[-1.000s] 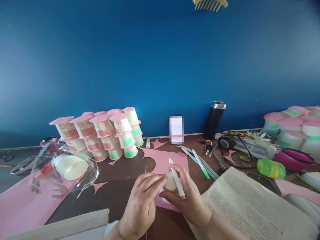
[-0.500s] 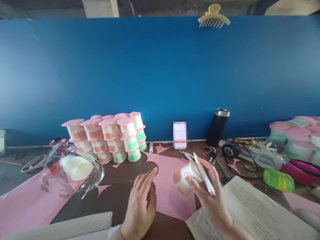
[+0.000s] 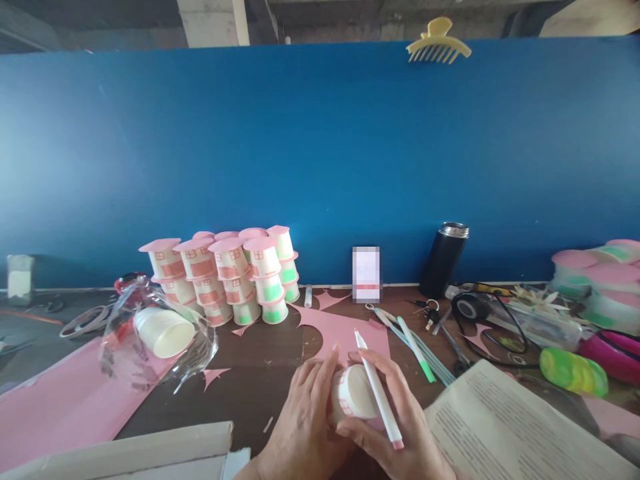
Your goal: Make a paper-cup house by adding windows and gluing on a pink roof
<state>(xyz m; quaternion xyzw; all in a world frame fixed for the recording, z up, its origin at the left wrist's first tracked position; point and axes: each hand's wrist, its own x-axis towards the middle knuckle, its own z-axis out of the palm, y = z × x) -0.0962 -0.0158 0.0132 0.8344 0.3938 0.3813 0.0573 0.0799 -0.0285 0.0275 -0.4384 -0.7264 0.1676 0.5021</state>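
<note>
Low in the middle, a white paper cup [image 3: 356, 392] with red window drawings lies tilted between my hands, its round base facing right. My left hand [image 3: 307, 413] is curled around the cup's left side, with some fingers hidden behind it. My right hand [image 3: 400, 407] grips the cup's right side with thumb and fingers. The same hand also holds a white marker [image 3: 379, 390] with a red end, its reddish tip pointing up and away from me. Under and beyond the hands lies pink paper [image 3: 340, 333] with curved cut-outs.
Stacked paper cups with pink paper roofs [image 3: 230, 257] stand at the back left. Nearer is a plastic bag of white cups [image 3: 165, 333]. A green-ended marker [image 3: 417, 350], keys [image 3: 430, 313], a black flask [image 3: 444, 260] and a printed sheet [image 3: 520, 420] lie or stand rightward.
My right hand has brought the cup and marker left and down to my left hand, which has closed around the cup. A green-ended marker now shows on the table. The camera view has shifted slightly.
</note>
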